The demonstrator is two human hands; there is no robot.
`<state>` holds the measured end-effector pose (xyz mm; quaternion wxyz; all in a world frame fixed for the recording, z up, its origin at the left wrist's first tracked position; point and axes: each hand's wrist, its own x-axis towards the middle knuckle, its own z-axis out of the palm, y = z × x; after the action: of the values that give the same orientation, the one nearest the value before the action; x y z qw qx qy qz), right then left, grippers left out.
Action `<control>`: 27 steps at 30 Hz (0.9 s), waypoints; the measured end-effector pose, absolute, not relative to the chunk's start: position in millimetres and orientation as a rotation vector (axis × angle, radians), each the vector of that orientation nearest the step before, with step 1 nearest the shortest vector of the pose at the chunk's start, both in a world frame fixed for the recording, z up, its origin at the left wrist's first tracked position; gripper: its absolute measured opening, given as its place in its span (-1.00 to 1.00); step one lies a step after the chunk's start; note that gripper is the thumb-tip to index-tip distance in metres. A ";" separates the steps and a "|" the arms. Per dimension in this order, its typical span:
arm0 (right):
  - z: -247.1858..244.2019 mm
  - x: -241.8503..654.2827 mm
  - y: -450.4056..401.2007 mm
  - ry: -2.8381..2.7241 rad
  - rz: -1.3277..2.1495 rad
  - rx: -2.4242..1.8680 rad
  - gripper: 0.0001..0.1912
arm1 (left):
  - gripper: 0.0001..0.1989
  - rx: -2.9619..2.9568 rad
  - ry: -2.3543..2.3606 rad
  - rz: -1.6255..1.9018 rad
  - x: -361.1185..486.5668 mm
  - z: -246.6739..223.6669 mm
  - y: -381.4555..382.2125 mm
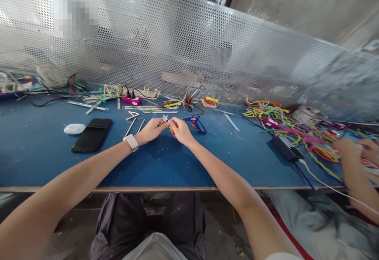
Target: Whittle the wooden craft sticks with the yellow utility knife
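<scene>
My left hand (151, 130) and my right hand (181, 131) meet above the blue table, fingertips close together. Pinched in the left fingers is a thin pale stick, mostly covered. A small grey flat piece (165, 118) shows between the hands; which hand bears it is unclear. My right fingers close around a small yellow thing (171, 128), largely hidden by them. Just beyond the right hand lies a blue glue gun (195, 123). Near my left wrist lie loose pale sticks (130, 127) and a joined, bent stick piece (133, 114).
To the left are a black phone (92, 135) and a white case (74, 129). Behind lie a pink power strip (132, 100), a yellow cutter (172, 104) and stick frames (111, 91). Right, a black box (286, 148) borders colourful wires; another person's hands (349, 149) work there.
</scene>
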<state>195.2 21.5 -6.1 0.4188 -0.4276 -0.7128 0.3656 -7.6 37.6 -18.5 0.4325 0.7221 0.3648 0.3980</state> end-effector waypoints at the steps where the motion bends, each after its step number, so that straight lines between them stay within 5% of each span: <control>1: -6.4 194.9 21.4 -1.783 0.915 -1.070 -0.44 | -0.50 1.783 0.907 0.996 -7.1 -18.8 37.3; 18: -6.0 190.2 16.9 -1.638 1.020 -1.030 -0.45 | -0.54 1.572 0.836 1.038 3.0 -14.1 28.6; 27: 3.9 200.2 17.4 -1.837 1.045 -1.029 -0.38 | -0.47 1.487 0.786 0.765 -11.1 -12.5 33.2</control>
<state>200.2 17.4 3.9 0.3853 -0.4039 -0.7212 0.4102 -11.1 33.2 -12.5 0.6028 0.6420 0.3396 0.3304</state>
